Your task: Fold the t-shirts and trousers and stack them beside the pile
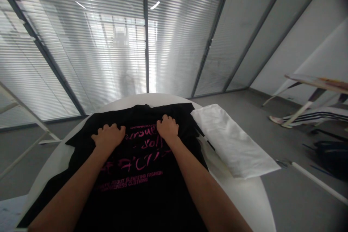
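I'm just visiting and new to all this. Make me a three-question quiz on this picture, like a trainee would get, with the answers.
1. What colour is the lettering on the black shirt? A) green B) pink C) yellow
2. Fill in: the white cloth lies on the person's ____ side of the round table.
3. True or false: both hands are on the white cloth.

Key: 1. B. 2. Right. 3. False; the left hand and right hand are on the shirt.
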The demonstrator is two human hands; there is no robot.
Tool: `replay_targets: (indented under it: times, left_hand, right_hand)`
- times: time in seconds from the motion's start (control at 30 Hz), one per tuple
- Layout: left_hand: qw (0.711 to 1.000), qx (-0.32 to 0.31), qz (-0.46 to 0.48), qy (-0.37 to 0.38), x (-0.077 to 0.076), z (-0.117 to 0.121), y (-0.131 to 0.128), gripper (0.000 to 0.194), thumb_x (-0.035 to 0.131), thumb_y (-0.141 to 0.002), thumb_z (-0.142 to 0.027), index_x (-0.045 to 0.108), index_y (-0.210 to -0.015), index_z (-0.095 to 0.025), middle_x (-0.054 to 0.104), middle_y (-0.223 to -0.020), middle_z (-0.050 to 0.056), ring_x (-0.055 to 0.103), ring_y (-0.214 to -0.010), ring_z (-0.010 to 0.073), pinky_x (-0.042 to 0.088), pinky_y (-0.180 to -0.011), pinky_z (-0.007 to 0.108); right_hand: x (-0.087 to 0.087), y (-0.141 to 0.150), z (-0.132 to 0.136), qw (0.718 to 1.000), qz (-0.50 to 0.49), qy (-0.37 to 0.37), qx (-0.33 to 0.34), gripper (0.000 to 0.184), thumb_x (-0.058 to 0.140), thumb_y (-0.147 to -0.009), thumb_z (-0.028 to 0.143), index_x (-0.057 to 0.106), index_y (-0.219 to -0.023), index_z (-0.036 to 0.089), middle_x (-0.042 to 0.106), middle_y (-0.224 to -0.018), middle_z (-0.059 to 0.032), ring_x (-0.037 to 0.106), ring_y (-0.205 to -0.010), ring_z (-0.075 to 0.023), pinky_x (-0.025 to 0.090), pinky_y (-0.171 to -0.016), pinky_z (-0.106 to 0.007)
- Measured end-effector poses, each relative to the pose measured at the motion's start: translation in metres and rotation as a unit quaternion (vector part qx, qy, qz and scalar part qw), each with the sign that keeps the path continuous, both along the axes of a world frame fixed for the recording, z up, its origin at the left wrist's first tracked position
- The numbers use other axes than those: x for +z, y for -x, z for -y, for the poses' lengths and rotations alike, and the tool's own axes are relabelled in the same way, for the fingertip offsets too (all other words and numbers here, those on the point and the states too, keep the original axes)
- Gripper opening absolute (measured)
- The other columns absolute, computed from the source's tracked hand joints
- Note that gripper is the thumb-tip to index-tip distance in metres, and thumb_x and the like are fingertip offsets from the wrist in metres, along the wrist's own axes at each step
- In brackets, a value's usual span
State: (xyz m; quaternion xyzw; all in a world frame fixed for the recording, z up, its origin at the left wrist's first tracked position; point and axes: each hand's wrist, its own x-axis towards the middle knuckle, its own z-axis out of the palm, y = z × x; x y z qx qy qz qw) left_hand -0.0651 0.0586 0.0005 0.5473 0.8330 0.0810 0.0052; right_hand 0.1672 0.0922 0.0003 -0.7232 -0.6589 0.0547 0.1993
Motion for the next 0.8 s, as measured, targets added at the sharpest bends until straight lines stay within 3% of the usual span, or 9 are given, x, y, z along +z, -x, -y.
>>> replay_targets:
  times: [0.17,0.3,0.4,0.53,0.7,0.8]
  left_hand:
    - [0.998,0.028,0.008,-0.047,0.001,-0.041,0.001,0.058,0.036,-0.084,-0.052,0.065,-0.117,-0.015,0.055,-0.124,0.026,0.049,-0.116,0.0450,0.037,-0.090,0.062]
    - [0.998,0.031,0.030,-0.051,-0.018,-0.070,-0.003,0.061,0.031,-0.088,-0.052,0.059,-0.129,-0.016,0.047,-0.136,0.027,0.039,-0.129,0.0441,0.029,-0.100,0.063]
    - [0.998,0.023,0.036,-0.042,-0.034,-0.084,0.009,0.064,0.027,-0.089,-0.054,0.053,-0.137,-0.019,0.041,-0.143,0.024,0.031,-0.136,0.0432,0.019,-0.107,0.065]
    - [0.998,0.013,0.044,-0.043,-0.044,-0.095,0.031,0.063,0.026,-0.091,-0.053,0.048,-0.142,-0.023,0.038,-0.148,0.020,0.028,-0.139,0.0397,0.017,-0.110,0.062]
    - [0.998,0.011,0.006,-0.058,-0.044,-0.094,0.030,0.063,0.032,-0.089,-0.052,0.052,-0.139,-0.018,0.043,-0.143,0.022,0.033,-0.135,0.0414,0.020,-0.108,0.064]
    - [0.996,-0.030,-0.024,-0.080,-0.043,-0.092,0.019,0.059,0.037,-0.089,-0.046,0.054,-0.137,-0.016,0.047,-0.139,0.023,0.039,-0.132,0.0393,0.025,-0.107,0.061]
  right_hand:
    - [-0.001,-0.011,-0.038,1.000,0.013,-0.022,0.013,0.032,0.045,-0.086,0.027,0.061,-0.112,0.019,0.058,-0.120,-0.0138,0.051,-0.113,-0.0293,0.042,-0.089,-0.041]
    - [-0.018,-0.024,-0.064,0.998,0.015,-0.017,0.059,0.041,0.046,-0.087,0.031,0.058,-0.125,0.019,0.057,-0.126,-0.0134,0.048,-0.119,-0.0303,0.038,-0.098,-0.046]
    - [-0.028,-0.038,-0.075,1.000,-0.002,-0.015,0.023,0.049,0.044,-0.089,0.033,0.052,-0.136,0.020,0.046,-0.142,-0.0146,0.037,-0.132,-0.0321,0.032,-0.104,-0.049]
    - [-0.033,-0.048,-0.082,0.999,-0.017,-0.004,-0.049,0.052,0.043,-0.089,0.030,0.050,-0.139,0.016,0.033,-0.152,-0.0175,0.028,-0.140,-0.0342,0.026,-0.109,-0.052]
    - [-0.034,-0.040,-0.081,0.999,0.005,-0.035,0.029,0.056,0.045,-0.088,0.029,0.043,-0.144,0.023,0.034,-0.154,-0.0119,0.023,-0.143,-0.0293,0.017,-0.113,-0.054]
    - [-0.036,-0.039,-0.082,0.997,0.001,-0.047,0.059,0.059,0.043,-0.089,0.028,0.035,-0.148,0.026,0.035,-0.154,-0.0076,0.023,-0.143,-0.0253,0.015,-0.114,-0.052]
